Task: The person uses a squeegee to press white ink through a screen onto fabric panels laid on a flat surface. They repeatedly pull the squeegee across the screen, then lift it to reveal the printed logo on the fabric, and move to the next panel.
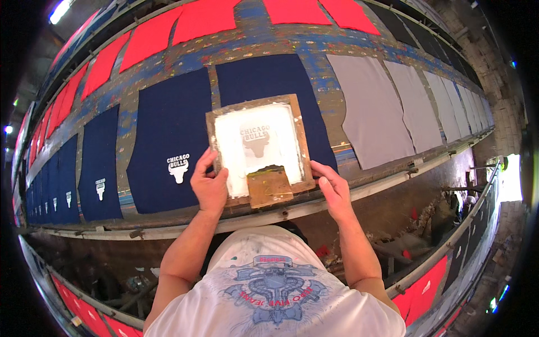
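A wooden-framed printing screen (304,147) lies over a navy fabric panel (264,73), near the table's front edge. White ink covers most of its mesh, and a bull-head design with lettering shows through. A brown squeegee (270,190) rests at the screen's near side, its far edge in the ink. My left hand (210,184) grips the frame's lower left side, thumb and fingers bent around the edge. At the lower right corner, my right hand (333,190) holds the frame with its fingers against the side.
Printed navy panels (168,123) run leftward along the paint-stained table (252,33). Grey panels (370,106) lie to the right, and red panels (205,21) along the far side. A metal rail (264,215) borders the near edge. Behind me stands another table with red panels (421,289).
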Demonstrator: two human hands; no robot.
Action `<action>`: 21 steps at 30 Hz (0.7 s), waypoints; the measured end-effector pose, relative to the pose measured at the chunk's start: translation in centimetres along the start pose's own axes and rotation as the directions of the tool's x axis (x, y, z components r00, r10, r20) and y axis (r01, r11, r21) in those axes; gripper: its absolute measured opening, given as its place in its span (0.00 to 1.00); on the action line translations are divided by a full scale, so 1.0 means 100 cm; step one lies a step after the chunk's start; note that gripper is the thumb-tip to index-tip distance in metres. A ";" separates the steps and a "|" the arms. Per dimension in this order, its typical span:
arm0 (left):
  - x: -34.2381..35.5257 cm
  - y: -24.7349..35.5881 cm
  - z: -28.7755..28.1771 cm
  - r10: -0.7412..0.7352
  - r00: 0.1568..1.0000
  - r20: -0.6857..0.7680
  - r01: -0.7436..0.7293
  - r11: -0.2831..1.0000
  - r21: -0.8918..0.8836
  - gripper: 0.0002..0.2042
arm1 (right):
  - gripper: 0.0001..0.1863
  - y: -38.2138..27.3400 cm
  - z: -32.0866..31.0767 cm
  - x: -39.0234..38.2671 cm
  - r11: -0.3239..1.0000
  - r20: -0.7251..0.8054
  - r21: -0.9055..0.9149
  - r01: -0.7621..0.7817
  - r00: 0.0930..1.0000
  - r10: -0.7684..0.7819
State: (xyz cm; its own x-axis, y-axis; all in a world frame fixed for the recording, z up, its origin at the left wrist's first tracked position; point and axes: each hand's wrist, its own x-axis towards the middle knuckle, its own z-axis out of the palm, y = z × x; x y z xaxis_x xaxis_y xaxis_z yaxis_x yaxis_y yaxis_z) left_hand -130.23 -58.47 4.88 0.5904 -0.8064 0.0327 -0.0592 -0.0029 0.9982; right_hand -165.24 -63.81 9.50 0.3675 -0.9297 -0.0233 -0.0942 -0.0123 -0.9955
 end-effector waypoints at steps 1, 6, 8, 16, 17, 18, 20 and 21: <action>-0.006 -0.002 0.014 -0.020 1.000 0.006 0.020 1.000 -0.023 0.25 | 0.32 0.004 -0.013 -0.003 1.000 -0.009 -0.015 -0.002 1.000 0.001; -0.023 -0.011 0.060 -0.023 0.999 0.030 0.025 0.997 -0.072 0.24 | 0.30 0.022 -0.062 -0.009 0.998 0.022 -0.057 0.029 0.999 -0.028; -0.029 -0.014 0.068 -0.036 0.999 0.026 0.037 0.998 -0.058 0.24 | 0.28 0.026 -0.076 -0.010 0.999 0.044 -0.037 -0.014 0.999 0.016; -0.035 -0.018 0.076 -0.035 0.999 -0.002 0.035 0.996 -0.081 0.22 | 0.26 0.026 -0.096 -0.011 1.000 0.121 0.029 0.002 0.993 -0.006; -0.035 -0.018 0.076 -0.053 0.999 -0.005 0.052 0.996 -0.077 0.21 | 0.26 0.026 -0.096 -0.010 0.999 0.123 0.038 -0.005 0.992 0.000; -0.035 -0.018 0.077 -0.070 0.998 -0.009 0.069 0.994 -0.084 0.21 | 0.26 0.026 -0.096 -0.010 0.999 0.121 0.036 -0.013 0.993 0.008; -0.034 -0.019 0.078 -0.063 0.998 -0.003 0.063 0.995 -0.075 0.20 | 0.26 0.025 -0.095 -0.008 0.998 0.116 0.046 -0.053 0.992 0.047; -0.033 -0.019 0.079 -0.061 0.998 0.001 0.061 0.995 -0.078 0.19 | 0.26 0.025 -0.094 -0.008 0.998 0.104 0.016 -0.063 0.993 0.061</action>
State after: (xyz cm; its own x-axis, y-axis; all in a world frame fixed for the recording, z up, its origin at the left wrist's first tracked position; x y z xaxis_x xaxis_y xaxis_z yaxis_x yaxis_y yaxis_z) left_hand -138.47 -60.45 2.53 0.5922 -0.8053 -0.0283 0.0395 -0.0060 0.9992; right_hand -174.40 -66.59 7.93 0.4551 -0.8855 -0.0930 -0.1021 0.0519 -0.9934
